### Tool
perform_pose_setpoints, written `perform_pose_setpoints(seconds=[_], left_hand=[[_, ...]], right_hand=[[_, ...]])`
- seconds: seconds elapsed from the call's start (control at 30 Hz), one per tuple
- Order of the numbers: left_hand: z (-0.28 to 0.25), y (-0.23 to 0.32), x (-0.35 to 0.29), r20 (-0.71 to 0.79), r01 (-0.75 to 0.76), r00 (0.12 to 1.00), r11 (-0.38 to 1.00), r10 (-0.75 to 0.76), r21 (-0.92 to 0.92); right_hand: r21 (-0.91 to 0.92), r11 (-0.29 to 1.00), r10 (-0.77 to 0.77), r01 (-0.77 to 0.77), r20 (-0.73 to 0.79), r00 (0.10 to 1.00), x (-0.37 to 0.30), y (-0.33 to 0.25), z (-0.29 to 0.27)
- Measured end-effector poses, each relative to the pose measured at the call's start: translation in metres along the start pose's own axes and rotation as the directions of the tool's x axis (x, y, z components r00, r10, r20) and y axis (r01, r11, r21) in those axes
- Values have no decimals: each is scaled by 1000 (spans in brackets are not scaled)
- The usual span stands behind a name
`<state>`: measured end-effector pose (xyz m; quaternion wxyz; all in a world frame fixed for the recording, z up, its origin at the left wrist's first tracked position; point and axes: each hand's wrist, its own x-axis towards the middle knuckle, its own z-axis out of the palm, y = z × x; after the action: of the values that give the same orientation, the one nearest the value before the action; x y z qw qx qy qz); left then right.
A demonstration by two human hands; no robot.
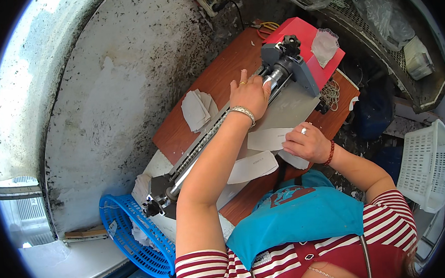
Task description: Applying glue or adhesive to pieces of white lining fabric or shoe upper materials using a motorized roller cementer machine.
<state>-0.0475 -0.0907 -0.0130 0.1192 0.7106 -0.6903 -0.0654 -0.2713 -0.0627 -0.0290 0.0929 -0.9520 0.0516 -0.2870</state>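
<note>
A roller machine with a red housing (305,44) and a long metal roller (196,160) lies slantwise across the brown table. My left hand (250,96) reaches over the roller near the red end, its fingers stretched out and lying on it. On the near side, my right hand (307,142) has its fingers bent together at the right end of a white shaped sheet (268,138). Its fingertips are partly hidden. A second white sheet (254,167) lies nearer to me, and another white piece (294,159) shows below my right hand.
Beyond the roller, a small stack of white pieces (198,110) rests on the table (174,134). A blue basket (137,234) holding white pieces stands at the left. At the right are a white basket (425,166) and a shelf with plastic bags (385,22). A stained wall (114,94) rises behind.
</note>
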Motion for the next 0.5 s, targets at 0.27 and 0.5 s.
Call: perform_pose_setpoints(seconds=[0.27, 0.5], left_hand=[[3, -4, 12, 118, 137, 987, 958, -110, -250], [7, -76, -6, 352, 342, 911, 872, -216, -350]], right_hand=[[-45, 998, -43, 44, 7, 999, 12, 12, 6], [-94, 996, -7, 5, -21, 1000, 28, 15, 15]])
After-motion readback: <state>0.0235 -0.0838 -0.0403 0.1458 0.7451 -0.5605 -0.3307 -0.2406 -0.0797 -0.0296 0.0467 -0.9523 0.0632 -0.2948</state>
